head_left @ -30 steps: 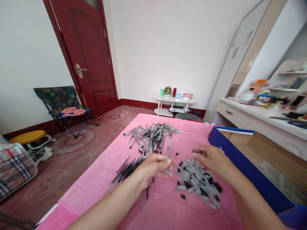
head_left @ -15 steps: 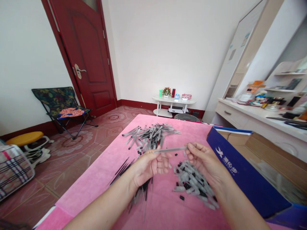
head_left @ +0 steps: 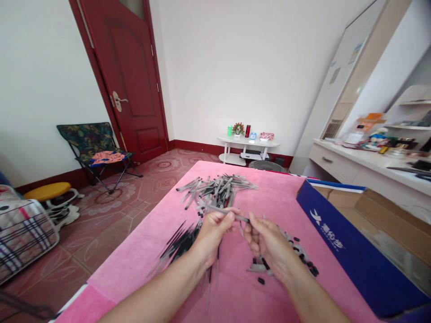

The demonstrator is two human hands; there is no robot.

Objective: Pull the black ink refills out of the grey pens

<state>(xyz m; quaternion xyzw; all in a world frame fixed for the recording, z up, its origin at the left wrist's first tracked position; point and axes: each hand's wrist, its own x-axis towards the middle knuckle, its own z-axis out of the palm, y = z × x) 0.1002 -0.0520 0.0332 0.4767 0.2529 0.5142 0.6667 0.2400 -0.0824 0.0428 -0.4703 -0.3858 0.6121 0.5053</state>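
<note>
My left hand (head_left: 215,231) is closed around a translucent grey pen barrel (head_left: 215,208), which tilts down slightly to the right above the table. At the barrel's dark right end, the thumb and fingers of my right hand (head_left: 266,235) pinch together; the small dark part there is mostly hidden. Beyond my hands lies a heap of pen barrels (head_left: 218,190), grey with black ends. Thin black pen refills (head_left: 182,242) fan out left of my left hand, partly under the wrist. Pen caps and small black plugs (head_left: 257,268) lie beneath my right hand, which covers much of that pile.
A pink cloth covers the table (head_left: 141,264). An open blue cardboard box (head_left: 350,242) stands along its right side, with clear plastic pieces inside. Farther off are a folding chair (head_left: 97,146), a low white side table (head_left: 247,141) and a cluttered dresser (head_left: 336,154).
My hands have come closer together, the right one moving left and down to the barrel's end. The barrel now slants down to the right. The whole view has shifted slightly.
</note>
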